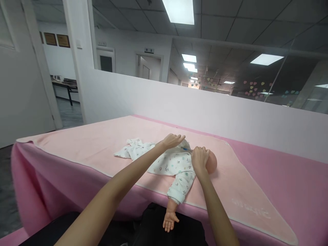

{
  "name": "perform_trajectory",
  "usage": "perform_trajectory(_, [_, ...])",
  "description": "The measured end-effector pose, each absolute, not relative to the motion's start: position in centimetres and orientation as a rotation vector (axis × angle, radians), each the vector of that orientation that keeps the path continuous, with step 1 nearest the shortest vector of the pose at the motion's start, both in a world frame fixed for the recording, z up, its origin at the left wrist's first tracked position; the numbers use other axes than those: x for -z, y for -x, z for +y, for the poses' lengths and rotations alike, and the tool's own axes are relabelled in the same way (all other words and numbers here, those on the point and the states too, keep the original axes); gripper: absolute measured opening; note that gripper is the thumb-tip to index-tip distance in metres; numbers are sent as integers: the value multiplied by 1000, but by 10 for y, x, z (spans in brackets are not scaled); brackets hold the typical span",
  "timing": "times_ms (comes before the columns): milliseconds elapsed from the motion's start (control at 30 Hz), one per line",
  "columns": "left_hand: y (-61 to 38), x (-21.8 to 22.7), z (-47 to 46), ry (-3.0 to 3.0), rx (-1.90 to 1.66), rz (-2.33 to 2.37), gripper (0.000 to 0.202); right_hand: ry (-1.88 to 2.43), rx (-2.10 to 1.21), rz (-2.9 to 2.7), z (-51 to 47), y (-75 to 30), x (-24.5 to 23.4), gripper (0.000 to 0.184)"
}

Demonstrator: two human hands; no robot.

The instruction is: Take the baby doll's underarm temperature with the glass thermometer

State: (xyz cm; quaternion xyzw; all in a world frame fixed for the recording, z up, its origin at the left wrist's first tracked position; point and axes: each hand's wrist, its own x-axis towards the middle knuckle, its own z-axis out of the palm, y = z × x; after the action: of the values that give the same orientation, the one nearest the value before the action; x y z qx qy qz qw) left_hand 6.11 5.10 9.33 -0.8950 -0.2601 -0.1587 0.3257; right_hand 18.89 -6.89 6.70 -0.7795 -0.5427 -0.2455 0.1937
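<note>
A baby doll lies on a pink blanket, head to the right, dressed in a white printed garment. One bare doll arm hangs over the near edge of the table. My left hand reaches over the doll's chest, fingers curled down onto the far side of the garment near the collar. My right hand is closed on the garment's collar next to the doll's head.
A darker pink cloth covers the table under the blanket. A white partition wall with glass above runs behind the table. To the left, a doorway opens on a room with a dark table.
</note>
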Motion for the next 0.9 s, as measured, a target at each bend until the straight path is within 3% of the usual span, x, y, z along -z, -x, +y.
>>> perform_trajectory(267, [-57,-85,45,2285,383,-538,27,2302,493,-1675,-18,-188,-66,31])
perform_trajectory(500, [-56,-75,37,2299,350,-442,30,2236,456,-1711,-18,-193,-72,22])
perform_trajectory(767, [-14,-62,23,2326,183,-623,60,1917,467,-1833,-51,-211,-58,28])
perform_trajectory(900, [21,-77,12,2396,52,-836,41,1709,587,-2018,-66,-216,-44,28])
